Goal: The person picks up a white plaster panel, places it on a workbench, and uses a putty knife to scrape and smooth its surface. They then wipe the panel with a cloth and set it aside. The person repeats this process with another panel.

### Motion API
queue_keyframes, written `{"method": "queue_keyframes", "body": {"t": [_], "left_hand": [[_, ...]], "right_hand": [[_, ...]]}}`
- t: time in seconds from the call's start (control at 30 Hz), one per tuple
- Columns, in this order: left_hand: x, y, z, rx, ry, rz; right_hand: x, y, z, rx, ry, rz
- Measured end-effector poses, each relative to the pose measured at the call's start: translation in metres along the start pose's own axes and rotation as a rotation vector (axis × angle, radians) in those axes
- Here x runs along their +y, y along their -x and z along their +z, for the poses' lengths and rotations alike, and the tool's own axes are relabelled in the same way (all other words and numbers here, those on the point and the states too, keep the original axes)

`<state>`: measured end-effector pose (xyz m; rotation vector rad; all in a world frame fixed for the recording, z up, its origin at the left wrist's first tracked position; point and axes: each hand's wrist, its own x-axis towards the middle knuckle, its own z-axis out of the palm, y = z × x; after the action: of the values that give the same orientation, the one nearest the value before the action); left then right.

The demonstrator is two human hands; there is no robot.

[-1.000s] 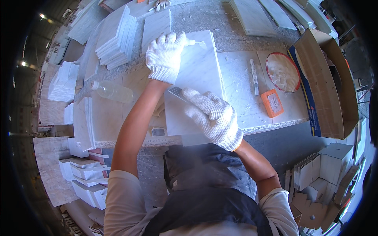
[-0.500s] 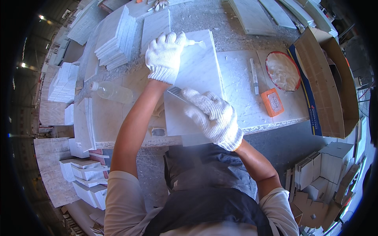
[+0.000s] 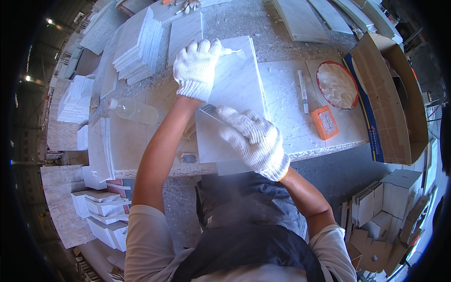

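A white marble tile (image 3: 237, 87) with faint grey veins lies in front of me, apparently on another tile, its near end at the table's front edge. My left hand (image 3: 195, 68), in a white knitted glove, is closed at the tile's far left side. From its thumb side a slim white tip points right toward a smear of white paste (image 3: 240, 53) on the tile; what the fingers hold is unclear. My right hand (image 3: 256, 141), gloved likewise, is closed over the tile's near part. A flat grey putty knife blade (image 3: 208, 110) sticks out past its fingers; the grip is hidden.
To the right are a marker (image 3: 303, 91), an orange block-shaped pack (image 3: 325, 122), a red-rimmed dish (image 3: 318, 81) of white paste and an open cardboard box (image 3: 381, 101). A clear bottle (image 3: 136, 111) lies at left, near stacked tiles (image 3: 136, 47). A small block (image 3: 189, 158) sits by the front edge.
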<state>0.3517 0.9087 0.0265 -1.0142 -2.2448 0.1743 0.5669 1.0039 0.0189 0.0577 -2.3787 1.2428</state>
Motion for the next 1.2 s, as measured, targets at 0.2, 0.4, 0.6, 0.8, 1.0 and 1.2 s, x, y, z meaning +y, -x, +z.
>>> {"method": "queue_keyframes", "body": {"t": [0.2, 0.4, 0.6, 0.8, 1.0, 1.2], "left_hand": [[0.003, -0.003, -0.006, -0.048, 0.017, -0.024], [-0.005, 0.009, 0.001, -0.119, 0.195, -0.242], [-0.031, 0.047, -0.006, 0.293, 1.338, -0.854], [-0.004, 0.098, -0.068, 0.184, 1.799, -0.817], [0.03, 0.11, -0.084, -0.102, 1.552, -0.771], [-0.017, 0.138, -0.086, 0.271, 1.355, -0.912]], "right_hand": [[-0.001, 0.0, -0.001, -0.024, -0.019, 0.04], [0.007, 0.005, -0.006, 0.103, -0.261, -0.025], [0.061, 0.06, -0.074, 0.238, -0.203, 0.332], [0.112, 0.094, -0.131, 0.462, 0.13, 0.409], [0.126, 0.091, -0.133, 0.369, 0.17, 0.455], [0.144, 0.084, -0.159, 0.493, 0.539, 0.239]]}}
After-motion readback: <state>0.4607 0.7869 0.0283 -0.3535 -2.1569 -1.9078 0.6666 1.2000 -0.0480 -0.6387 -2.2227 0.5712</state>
